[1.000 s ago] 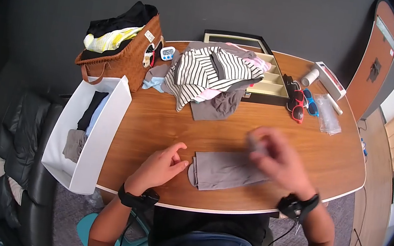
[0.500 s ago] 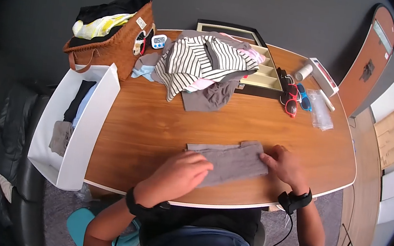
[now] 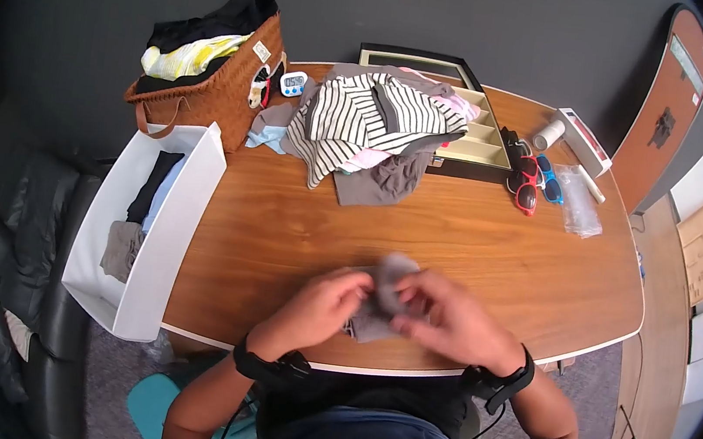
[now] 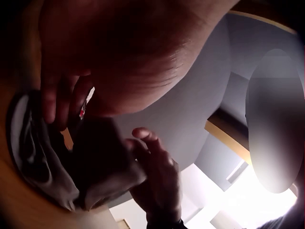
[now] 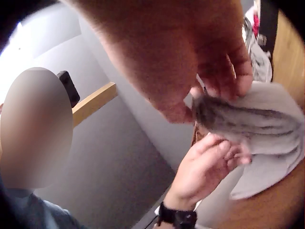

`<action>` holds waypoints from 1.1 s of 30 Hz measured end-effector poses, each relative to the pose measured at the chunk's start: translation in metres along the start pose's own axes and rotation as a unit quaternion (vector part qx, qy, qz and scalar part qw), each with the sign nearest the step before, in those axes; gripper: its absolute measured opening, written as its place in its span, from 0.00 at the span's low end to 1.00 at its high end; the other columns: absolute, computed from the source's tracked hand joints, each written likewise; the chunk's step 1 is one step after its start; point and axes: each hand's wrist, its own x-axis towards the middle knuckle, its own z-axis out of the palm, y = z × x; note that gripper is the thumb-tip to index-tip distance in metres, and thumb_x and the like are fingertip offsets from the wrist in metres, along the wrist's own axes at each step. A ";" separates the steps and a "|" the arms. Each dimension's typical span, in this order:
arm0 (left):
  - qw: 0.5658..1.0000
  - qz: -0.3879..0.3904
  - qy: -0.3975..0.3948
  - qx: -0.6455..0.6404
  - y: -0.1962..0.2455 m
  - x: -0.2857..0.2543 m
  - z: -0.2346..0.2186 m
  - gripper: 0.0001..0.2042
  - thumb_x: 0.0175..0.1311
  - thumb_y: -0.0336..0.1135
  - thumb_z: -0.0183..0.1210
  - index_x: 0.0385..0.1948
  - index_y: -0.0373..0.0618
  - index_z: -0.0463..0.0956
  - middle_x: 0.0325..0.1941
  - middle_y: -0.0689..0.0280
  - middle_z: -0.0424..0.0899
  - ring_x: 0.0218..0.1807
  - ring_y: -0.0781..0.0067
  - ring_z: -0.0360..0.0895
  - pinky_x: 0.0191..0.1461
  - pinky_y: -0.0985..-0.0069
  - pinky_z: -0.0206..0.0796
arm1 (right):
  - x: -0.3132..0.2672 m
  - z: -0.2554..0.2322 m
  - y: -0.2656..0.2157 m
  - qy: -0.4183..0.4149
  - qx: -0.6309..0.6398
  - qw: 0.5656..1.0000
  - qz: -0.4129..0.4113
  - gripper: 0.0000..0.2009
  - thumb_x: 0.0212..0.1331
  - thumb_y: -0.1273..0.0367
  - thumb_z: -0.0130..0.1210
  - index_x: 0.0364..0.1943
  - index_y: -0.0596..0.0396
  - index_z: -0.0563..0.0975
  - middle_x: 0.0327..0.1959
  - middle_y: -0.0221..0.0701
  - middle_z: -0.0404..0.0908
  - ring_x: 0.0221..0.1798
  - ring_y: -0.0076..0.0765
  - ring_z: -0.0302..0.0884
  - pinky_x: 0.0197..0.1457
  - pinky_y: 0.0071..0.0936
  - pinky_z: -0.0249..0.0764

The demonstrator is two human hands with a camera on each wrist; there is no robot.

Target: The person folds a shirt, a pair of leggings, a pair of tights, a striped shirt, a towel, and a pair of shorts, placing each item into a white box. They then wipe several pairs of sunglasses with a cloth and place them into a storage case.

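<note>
passage across mid-tabletop (image 3: 308,214), clothes heap (image 3: 380,127) blocking beyond, white bin (image 3: 174,237) walling left side

Pinches the dark end of a soft, folded grey cloth (image 5: 267,121) with the bare right hand (image 5: 162,52). Holds the bare left hand (image 5: 205,167) just below the cloth, fingers loosely bent, contact unclear, wearing a black wrist strap (image 5: 177,215). Shows a brown wooden tabletop (image 5: 271,205) below the cloth and a pale wooden beam (image 5: 95,102) far left of it.
</note>
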 end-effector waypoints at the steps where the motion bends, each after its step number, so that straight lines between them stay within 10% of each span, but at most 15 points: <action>1: 1.000 -0.015 0.008 0.007 -0.005 -0.002 -0.010 0.09 0.70 0.28 0.50 0.46 0.36 0.74 0.41 0.56 0.81 0.42 0.69 0.79 0.48 0.72 0.71 | 0.000 0.003 0.004 0.001 0.003 1.000 -0.002 0.15 0.57 0.65 0.63 0.44 0.56 0.74 0.29 0.33 0.76 0.32 0.29 0.75 0.37 0.29 0.73; 4: 0.997 -0.057 0.040 -0.020 -0.019 -0.013 -0.019 0.11 0.70 0.30 0.52 0.49 0.35 0.72 0.42 0.56 0.81 0.42 0.70 0.79 0.48 0.73 0.71 | 0.002 0.005 0.028 0.012 0.066 0.997 0.024 0.19 0.58 0.60 0.63 0.47 0.57 0.74 0.33 0.39 0.78 0.36 0.36 0.78 0.40 0.31 0.75; 7: 0.996 -0.079 0.044 -0.023 -0.021 -0.017 -0.018 0.16 0.67 0.34 0.57 0.52 0.35 0.70 0.43 0.56 0.81 0.43 0.70 0.78 0.47 0.74 0.71 | -0.003 -0.003 0.045 0.001 -0.156 0.968 0.198 0.27 0.57 0.48 0.60 0.42 0.62 0.76 0.39 0.46 0.78 0.39 0.51 0.78 0.43 0.40 0.74; 12: 0.990 -0.009 0.029 0.140 -0.021 -0.009 -0.007 0.27 0.55 0.35 0.67 0.55 0.38 0.68 0.44 0.58 0.77 0.41 0.66 0.76 0.46 0.71 0.71 | 0.005 0.022 0.040 -0.075 -0.242 0.946 0.202 0.21 0.56 0.56 0.64 0.44 0.61 0.76 0.36 0.42 0.77 0.40 0.46 0.79 0.43 0.37 0.73; 16: 0.990 0.001 0.038 0.136 -0.016 -0.014 -0.018 0.32 0.51 0.37 0.70 0.59 0.39 0.65 0.55 0.52 0.72 0.57 0.54 0.72 0.59 0.66 0.66 | 0.005 0.044 0.056 -0.002 0.114 0.984 0.138 0.12 0.57 0.68 0.62 0.41 0.58 0.73 0.30 0.29 0.71 0.34 0.25 0.68 0.36 0.26 0.69; 20: 0.994 0.066 0.063 0.066 -0.001 -0.017 -0.041 0.40 0.51 0.42 0.71 0.64 0.40 0.60 0.65 0.50 0.67 0.67 0.52 0.65 0.70 0.64 0.57 | 0.017 0.046 0.017 -0.023 0.185 0.977 0.103 0.15 0.57 0.77 0.61 0.44 0.57 0.68 0.34 0.27 0.76 0.38 0.19 0.71 0.41 0.21 0.70; 25: 0.992 -0.009 -0.065 -0.108 0.017 -0.030 -0.076 0.29 0.60 0.41 0.66 0.59 0.36 0.68 0.51 0.58 0.80 0.53 0.74 0.75 0.58 0.74 0.66 | 0.040 0.055 -0.019 -0.031 0.241 0.970 0.024 0.21 0.58 0.78 0.60 0.53 0.57 0.65 0.41 0.31 0.77 0.42 0.23 0.74 0.46 0.22 0.72; 30: 0.982 -0.031 0.030 -0.181 0.034 -0.072 -0.136 0.18 0.64 0.36 0.64 0.52 0.38 0.75 0.46 0.68 0.81 0.48 0.83 0.74 0.52 0.78 0.69 | 0.056 0.067 -0.016 -0.075 0.338 0.938 0.021 0.23 0.60 0.80 0.57 0.58 0.56 0.64 0.43 0.33 0.76 0.41 0.25 0.76 0.45 0.22 0.74; 33: 0.989 -0.069 0.130 0.020 0.050 -0.100 -0.207 0.18 0.64 0.37 0.64 0.52 0.38 0.74 0.46 0.69 0.80 0.46 0.84 0.74 0.51 0.79 0.69 | 0.061 0.070 0.006 -0.105 0.359 0.924 0.075 0.23 0.60 0.80 0.56 0.58 0.55 0.63 0.42 0.32 0.75 0.40 0.25 0.77 0.42 0.21 0.74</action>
